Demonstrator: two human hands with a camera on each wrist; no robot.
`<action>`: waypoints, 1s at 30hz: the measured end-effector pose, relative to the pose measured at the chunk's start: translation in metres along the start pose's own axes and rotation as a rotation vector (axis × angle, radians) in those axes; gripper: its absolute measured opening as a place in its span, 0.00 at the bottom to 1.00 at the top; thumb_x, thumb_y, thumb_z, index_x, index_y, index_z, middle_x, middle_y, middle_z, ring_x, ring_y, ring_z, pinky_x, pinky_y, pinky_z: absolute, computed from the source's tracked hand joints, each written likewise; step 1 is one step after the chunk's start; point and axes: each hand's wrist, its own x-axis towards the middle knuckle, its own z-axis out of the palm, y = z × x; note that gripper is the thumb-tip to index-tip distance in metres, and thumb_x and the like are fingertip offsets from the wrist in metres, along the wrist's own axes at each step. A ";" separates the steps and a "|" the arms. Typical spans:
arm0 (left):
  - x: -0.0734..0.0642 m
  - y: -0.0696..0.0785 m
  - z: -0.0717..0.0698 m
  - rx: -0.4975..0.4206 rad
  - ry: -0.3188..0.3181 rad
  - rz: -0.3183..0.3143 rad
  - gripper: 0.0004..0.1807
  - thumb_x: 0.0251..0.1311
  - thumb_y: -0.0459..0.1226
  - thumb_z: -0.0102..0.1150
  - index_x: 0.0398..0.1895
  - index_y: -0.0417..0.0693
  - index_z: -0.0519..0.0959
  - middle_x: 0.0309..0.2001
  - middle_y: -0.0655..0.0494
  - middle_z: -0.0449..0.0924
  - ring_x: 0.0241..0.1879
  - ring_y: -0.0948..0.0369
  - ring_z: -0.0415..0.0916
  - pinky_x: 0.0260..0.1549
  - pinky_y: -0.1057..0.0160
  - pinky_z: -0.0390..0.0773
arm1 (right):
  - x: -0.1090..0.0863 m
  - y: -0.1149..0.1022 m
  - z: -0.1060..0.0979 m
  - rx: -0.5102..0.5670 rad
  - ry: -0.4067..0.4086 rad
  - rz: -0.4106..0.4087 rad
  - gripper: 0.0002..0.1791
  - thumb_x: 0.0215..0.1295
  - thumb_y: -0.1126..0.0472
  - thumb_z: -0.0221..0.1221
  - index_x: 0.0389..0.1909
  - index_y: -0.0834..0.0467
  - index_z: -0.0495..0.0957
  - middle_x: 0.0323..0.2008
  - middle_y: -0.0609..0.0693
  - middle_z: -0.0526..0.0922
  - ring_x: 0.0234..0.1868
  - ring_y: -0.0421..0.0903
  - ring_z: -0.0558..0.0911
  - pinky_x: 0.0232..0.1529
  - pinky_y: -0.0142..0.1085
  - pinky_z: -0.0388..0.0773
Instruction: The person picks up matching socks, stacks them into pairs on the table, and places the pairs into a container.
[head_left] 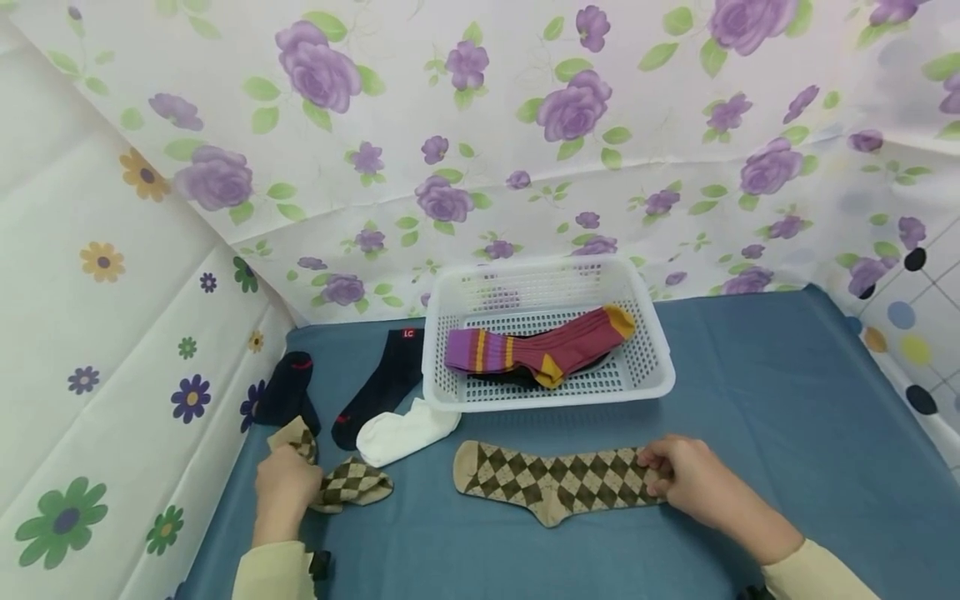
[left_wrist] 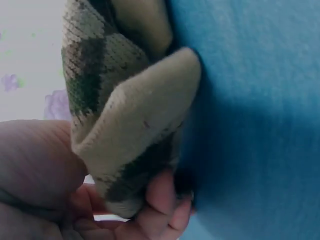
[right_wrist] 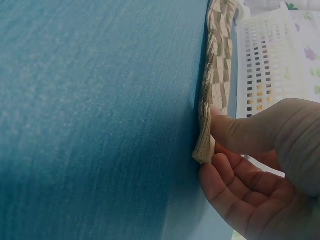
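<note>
A beige and brown argyle sock (head_left: 555, 483) lies flat in front of the basket, its toe toward the left. My right hand (head_left: 693, 479) is at its cuff end, thumb and fingers pinching the cuff (right_wrist: 204, 150) in the right wrist view. Over on the left, my left hand (head_left: 287, 487) grips a second argyle sock (head_left: 354, 483), which is crumpled and bunched up. In the left wrist view, fingers curl around the folded knit (left_wrist: 145, 115) of this sock. Part of it is hidden behind the left hand.
A white plastic basket (head_left: 660, 375) holds a maroon, purple and yellow sock (head_left: 577, 342) on top of something black. Left of it lie a white sock (head_left: 405, 433), a dark navy sock (head_left: 386, 379) and another dark sock (head_left: 285, 392). Floral sheeting (head_left: 465, 208) walls the back and left.
</note>
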 end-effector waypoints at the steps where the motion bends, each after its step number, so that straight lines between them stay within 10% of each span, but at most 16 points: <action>1: -0.001 0.000 0.000 -0.017 0.012 -0.008 0.07 0.51 0.31 0.51 0.26 0.32 0.74 0.26 0.35 0.73 0.24 0.48 0.68 0.17 0.57 0.68 | 0.000 0.000 0.000 0.006 -0.003 0.000 0.15 0.46 0.72 0.67 0.35 0.53 0.82 0.31 0.44 0.79 0.29 0.36 0.76 0.27 0.29 0.75; 12: -0.034 0.050 -0.020 -0.120 0.265 0.120 0.18 0.70 0.40 0.40 0.43 0.31 0.72 0.27 0.34 0.76 0.20 0.47 0.74 0.12 0.58 0.65 | 0.001 0.002 -0.002 0.007 -0.012 -0.017 0.14 0.46 0.70 0.67 0.34 0.52 0.81 0.30 0.44 0.79 0.30 0.37 0.76 0.29 0.31 0.75; 20: -0.065 0.100 -0.026 -0.252 0.353 0.314 0.22 0.70 0.52 0.39 0.27 0.45 0.70 0.19 0.46 0.70 0.16 0.54 0.68 0.12 0.60 0.63 | 0.001 0.001 -0.005 0.003 -0.013 -0.025 0.15 0.47 0.71 0.67 0.35 0.53 0.82 0.31 0.45 0.79 0.30 0.37 0.77 0.29 0.31 0.75; 25: -0.082 0.130 -0.013 -0.383 0.294 0.518 0.21 0.68 0.54 0.42 0.23 0.51 0.67 0.15 0.54 0.62 0.12 0.61 0.60 0.11 0.64 0.61 | 0.002 -0.001 -0.007 -0.043 -0.025 -0.056 0.15 0.46 0.67 0.69 0.37 0.53 0.82 0.31 0.44 0.80 0.31 0.36 0.77 0.30 0.31 0.76; 30: -0.092 0.156 0.003 -0.500 0.095 0.749 0.18 0.68 0.54 0.42 0.24 0.56 0.67 0.15 0.57 0.60 0.12 0.63 0.58 0.12 0.67 0.61 | 0.002 -0.007 -0.009 -0.084 -0.015 -0.118 0.10 0.52 0.57 0.68 0.36 0.48 0.81 0.27 0.39 0.78 0.26 0.34 0.74 0.27 0.31 0.72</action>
